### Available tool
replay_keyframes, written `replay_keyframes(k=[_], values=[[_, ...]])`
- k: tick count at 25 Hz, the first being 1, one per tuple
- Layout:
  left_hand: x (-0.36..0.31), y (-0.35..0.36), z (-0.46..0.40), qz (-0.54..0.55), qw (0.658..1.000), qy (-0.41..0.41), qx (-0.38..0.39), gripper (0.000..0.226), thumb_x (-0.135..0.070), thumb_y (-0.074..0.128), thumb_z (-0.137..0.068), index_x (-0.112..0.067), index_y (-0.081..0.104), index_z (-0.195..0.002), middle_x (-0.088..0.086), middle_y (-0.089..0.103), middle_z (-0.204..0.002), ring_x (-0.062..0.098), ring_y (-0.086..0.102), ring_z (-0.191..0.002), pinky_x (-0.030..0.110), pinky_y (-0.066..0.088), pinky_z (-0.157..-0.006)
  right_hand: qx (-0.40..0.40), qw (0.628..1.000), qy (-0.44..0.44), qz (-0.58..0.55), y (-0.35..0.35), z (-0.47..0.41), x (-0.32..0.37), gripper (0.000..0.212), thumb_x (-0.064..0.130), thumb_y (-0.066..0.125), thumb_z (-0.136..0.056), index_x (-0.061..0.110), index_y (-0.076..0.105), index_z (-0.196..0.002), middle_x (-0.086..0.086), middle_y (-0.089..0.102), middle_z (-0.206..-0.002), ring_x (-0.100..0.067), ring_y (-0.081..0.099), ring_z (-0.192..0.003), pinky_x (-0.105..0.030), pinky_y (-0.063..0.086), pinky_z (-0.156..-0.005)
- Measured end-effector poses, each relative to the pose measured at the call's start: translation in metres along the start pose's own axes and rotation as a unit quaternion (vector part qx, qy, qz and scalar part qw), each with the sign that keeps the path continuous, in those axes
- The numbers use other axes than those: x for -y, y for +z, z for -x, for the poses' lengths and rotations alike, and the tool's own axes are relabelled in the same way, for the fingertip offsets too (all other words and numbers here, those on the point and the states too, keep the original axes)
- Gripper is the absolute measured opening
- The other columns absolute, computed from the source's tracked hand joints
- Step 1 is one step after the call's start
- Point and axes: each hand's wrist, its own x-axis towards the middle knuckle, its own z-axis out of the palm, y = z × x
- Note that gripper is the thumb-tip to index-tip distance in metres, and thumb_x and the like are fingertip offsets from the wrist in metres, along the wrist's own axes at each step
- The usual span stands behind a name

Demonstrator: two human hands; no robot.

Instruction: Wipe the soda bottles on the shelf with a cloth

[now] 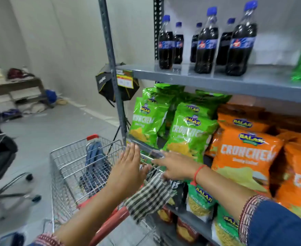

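Shelf carries soda bottles up top, upright, full, likely heavy and slick; steady by neck. Right hand pinches soft checked cloth hanging low by cart. Left hand fingers spread, empty.

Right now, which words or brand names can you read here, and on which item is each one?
"BALAJI" and "CRUNCHEM": orange snack bag.
"BALAJI", "CRUNCHEM": green snack bags.
"BALAJI": small green packet on the lower shelf.
Blue labels on the dark soda bottles: too blurred.
Orange price tag on the shelf edge: too small.
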Motion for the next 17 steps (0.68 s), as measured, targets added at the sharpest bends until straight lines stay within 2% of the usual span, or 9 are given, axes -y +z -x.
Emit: replay_keyframes(k=[2, 3, 5, 6, 8, 10, 13, 14, 17], values=[[0.006, 0.015, 0.017, 0.009, 0.993, -0.041, 0.111, 0.077, -0.053, 0.032, -0.087, -0.007, 0.007, -0.143, 0.013, 0.008, -0.156, 0.023, 0.007, -0.143, 0.030, 0.005, -0.114, 0.080, 0.995, -0.038, 0.046, 0.008, -0.007, 0.007, 0.063, 0.032, 0.063, -0.083, 0.034, 0.032, -0.138, -0.022, 0.024, -0.149, -0.035, 0.026, -0.134, -0.044, 0.028, -0.109], [0.011, 0.024, 0.026, 0.017, 0.984, -0.063, 0.164, 0.071, -0.051, 0.039, -0.086, -0.008, 0.022, -0.139, 0.013, 0.025, -0.151, 0.025, 0.025, -0.138, 0.033, 0.020, -0.112, 0.108, 0.991, -0.046, 0.059, 0.012, -0.010, 0.011, 0.064, 0.030, 0.064, -0.082, 0.033, 0.033, -0.138, -0.023, 0.028, -0.147, -0.036, 0.027, -0.134, -0.045, 0.028, -0.108], [0.013, 0.032, 0.039, 0.079, 0.969, -0.088, 0.218, 0.037, -0.045, 0.050, -0.083, -0.015, 0.054, -0.106, 0.006, 0.063, -0.109, 0.020, 0.057, -0.100, 0.027, 0.046, -0.081, 0.128, 0.988, -0.048, 0.068, 0.017, -0.014, 0.015, 0.062, 0.026, 0.066, -0.081, 0.030, 0.037, -0.136, -0.021, 0.037, -0.142, -0.037, 0.032, -0.130, -0.045, 0.032, -0.104], [0.014, 0.036, 0.042, 0.118, 0.965, -0.093, 0.214, 0.025, -0.041, 0.053, -0.083, -0.016, 0.056, -0.086, 0.000, 0.062, -0.083, 0.016, 0.057, -0.077, 0.022, 0.044, -0.062, 0.124, 0.989, -0.052, 0.067, 0.019, -0.014, 0.016, 0.059, 0.024, 0.065, -0.081, 0.030, 0.041, -0.134, -0.018, 0.044, -0.138, -0.035, 0.037, -0.127, -0.043, 0.036, -0.100], [0.015, 0.038, 0.042, 0.167, 0.963, -0.107, 0.184, 0.023, -0.034, 0.058, -0.082, -0.015, 0.056, -0.069, -0.004, 0.055, -0.063, 0.011, 0.048, -0.055, 0.017, 0.034, -0.044, 0.090, 0.991, -0.068, 0.070, 0.020, -0.015, 0.014, 0.051, 0.020, 0.066, -0.080, 0.028, 0.050, -0.128, -0.010, 0.058, -0.125, -0.029, 0.050, -0.115, -0.035, 0.042, -0.086], [0.014, 0.036, 0.041, 0.157, 0.972, -0.108, 0.139, 0.022, -0.028, 0.059, -0.081, -0.014, 0.058, -0.064, -0.002, 0.054, -0.058, 0.010, 0.044, -0.049, 0.020, 0.030, -0.043, 0.055, 0.993, -0.075, 0.070, 0.019, -0.013, 0.017, 0.041, 0.017, 0.065, -0.079, 0.026, 0.059, -0.119, -0.005, 0.066, -0.112, -0.027, 0.058, -0.103, -0.033, 0.044, -0.077], [0.011, 0.028, 0.039, 0.108, 0.986, -0.088, 0.094, 0.029, -0.017, 0.055, -0.080, -0.020, 0.049, -0.052, -0.006, 0.049, -0.052, 0.010, 0.044, -0.048, 0.018, 0.029, -0.041, 0.007, 0.996, -0.070, 0.048, 0.013, -0.006, 0.021, 0.027, 0.013, 0.061, -0.083, 0.022, 0.066, -0.108, -0.004, 0.071, -0.105, -0.026, 0.062, -0.097, -0.044, 0.048, -0.091], [0.009, 0.023, 0.037, 0.100, 0.987, -0.079, 0.095, 0.030, -0.014, 0.054, -0.080, -0.021, 0.048, -0.051, -0.007, 0.049, -0.052, 0.008, 0.046, -0.048, 0.016, 0.031, -0.041, -0.005, 0.996, -0.070, 0.048, 0.010, -0.003, 0.021, 0.024, 0.012, 0.060, -0.083, 0.021, 0.068, -0.105, -0.005, 0.072, -0.102, -0.026, 0.062, -0.095, -0.044, 0.049, -0.089], [0.006, -0.001, 0.020, 0.123, 0.986, -0.052, 0.098, 0.018, -0.012, 0.055, -0.080, -0.018, 0.057, -0.062, -0.001, 0.061, -0.064, 0.012, 0.056, -0.057, 0.020, 0.048, -0.051, -0.050, 0.997, -0.044, 0.035, -0.005, 0.011, 0.013, 0.017, 0.010, 0.057, -0.081, 0.016, 0.068, -0.092, -0.012, 0.071, -0.087, -0.030, 0.062, -0.084, -0.035, 0.050, -0.065]])
